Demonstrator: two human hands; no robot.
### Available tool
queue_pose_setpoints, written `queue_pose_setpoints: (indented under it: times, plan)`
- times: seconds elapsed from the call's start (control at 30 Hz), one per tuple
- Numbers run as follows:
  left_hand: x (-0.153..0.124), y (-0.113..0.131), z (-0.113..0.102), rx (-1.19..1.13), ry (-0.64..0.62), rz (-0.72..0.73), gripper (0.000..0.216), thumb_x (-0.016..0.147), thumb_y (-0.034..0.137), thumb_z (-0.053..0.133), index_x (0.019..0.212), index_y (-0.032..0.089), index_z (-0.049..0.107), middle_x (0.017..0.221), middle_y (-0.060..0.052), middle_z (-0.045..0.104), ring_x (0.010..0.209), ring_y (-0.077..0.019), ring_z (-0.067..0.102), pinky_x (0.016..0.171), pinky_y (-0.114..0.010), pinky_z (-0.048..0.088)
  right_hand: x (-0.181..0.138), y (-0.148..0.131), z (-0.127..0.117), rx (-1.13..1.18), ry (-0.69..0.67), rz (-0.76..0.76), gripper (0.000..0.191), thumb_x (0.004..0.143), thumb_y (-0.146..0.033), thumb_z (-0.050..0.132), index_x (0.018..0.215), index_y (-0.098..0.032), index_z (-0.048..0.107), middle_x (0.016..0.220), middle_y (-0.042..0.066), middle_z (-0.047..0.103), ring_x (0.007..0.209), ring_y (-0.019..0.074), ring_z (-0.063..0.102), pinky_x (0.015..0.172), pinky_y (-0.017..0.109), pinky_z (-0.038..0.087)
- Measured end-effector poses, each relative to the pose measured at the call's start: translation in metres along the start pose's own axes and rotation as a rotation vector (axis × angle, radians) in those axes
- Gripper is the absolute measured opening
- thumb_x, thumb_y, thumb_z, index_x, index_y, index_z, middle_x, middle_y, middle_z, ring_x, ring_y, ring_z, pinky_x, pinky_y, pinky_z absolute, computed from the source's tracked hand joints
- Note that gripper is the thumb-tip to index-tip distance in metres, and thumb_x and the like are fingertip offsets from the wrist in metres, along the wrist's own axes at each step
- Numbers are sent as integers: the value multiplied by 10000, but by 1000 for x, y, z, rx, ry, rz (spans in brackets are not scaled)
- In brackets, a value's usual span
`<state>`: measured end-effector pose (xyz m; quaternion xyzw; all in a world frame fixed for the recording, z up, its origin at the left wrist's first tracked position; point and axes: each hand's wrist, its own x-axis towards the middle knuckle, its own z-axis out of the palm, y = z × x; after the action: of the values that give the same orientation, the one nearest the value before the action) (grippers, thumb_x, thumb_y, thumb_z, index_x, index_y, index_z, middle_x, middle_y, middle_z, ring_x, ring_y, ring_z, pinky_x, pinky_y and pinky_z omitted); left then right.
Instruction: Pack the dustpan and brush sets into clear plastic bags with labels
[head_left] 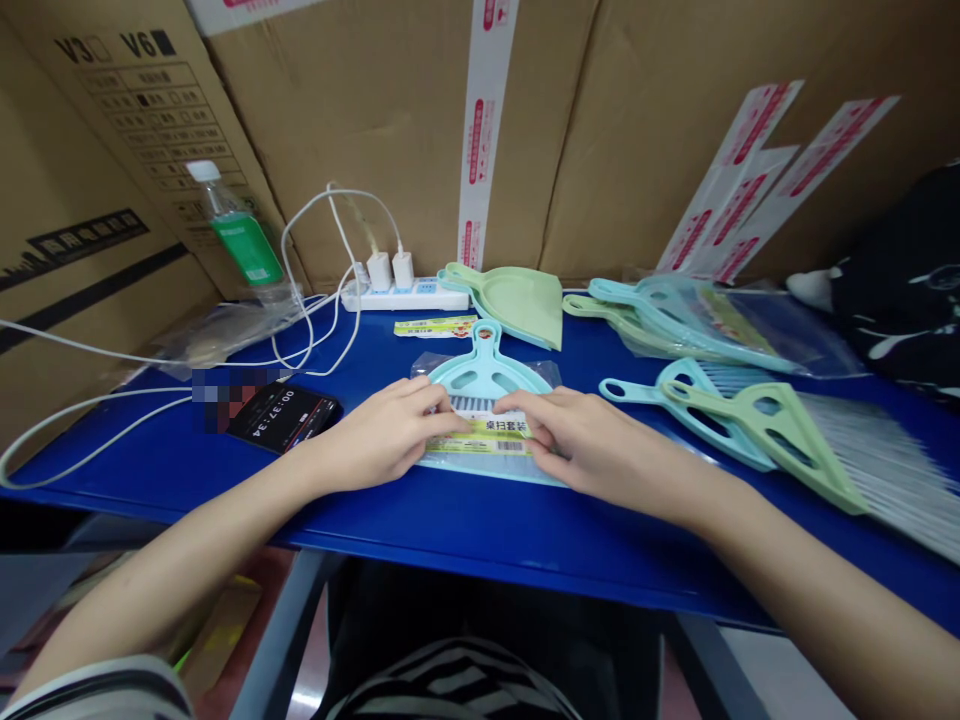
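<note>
A light-blue brush and dustpan set [487,372] lies flat in front of me with its handle pointing away, in or on a clear plastic bag [553,374]. Across its lower part, over the grey bristles, is a yellow and white label card [499,437]. My left hand [390,432] has its curled fingers at the card's left end. At the right end, my right hand [577,438] bends its fingers and thumb around the card's edge. Whether the card is inside or on top of the bag, I cannot tell.
Loose green and blue brushes [772,430] lie at the right, bagged sets [675,315] behind them. Stacked dustpans [521,305], another label card [431,327] and a power strip [420,297] are at the back. A phone [289,415], white cables and a bottle [244,240] are left.
</note>
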<state>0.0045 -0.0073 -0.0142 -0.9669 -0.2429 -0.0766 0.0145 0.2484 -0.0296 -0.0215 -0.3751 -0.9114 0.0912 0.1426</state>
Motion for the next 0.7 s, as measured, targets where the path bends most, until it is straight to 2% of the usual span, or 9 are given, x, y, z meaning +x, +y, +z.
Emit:
queue_pose_setpoints:
  times: [0.1,0.23,0.4,0.7]
  plan:
    - [1,1,2,-5,-51,23,473,848,18,377,1211,240,584,952,-59,554,835,-181,515,778,-319,443,-1,2,-2,1,-6,-17,373,772,-26,418,1066,-160,605,712,18,587,675,170,533,647,276,380]
    - [3,2,5,41,-91,17,453,869,43,407,1226,255,588,940,-58,547,798,-171,517,743,-302,430,-3,4,-4,-82,-21,-99,432,803,-11,408,1089,-216,659,798,30,651,654,155,533,710,309,380]
    - [4,4,7,132,-91,38,436,875,66,436,1241,252,585,896,-54,547,750,-171,510,701,-298,399,-2,2,-1,-153,-25,-173,458,799,-9,450,1088,-261,699,742,21,645,615,150,499,685,301,362]
    - [6,7,1,251,-51,76,353,878,106,483,1172,233,631,849,-46,580,793,-187,540,681,-297,338,-2,3,-4,-101,-47,-74,409,810,-58,442,1009,-260,738,702,12,693,634,148,566,695,314,329]
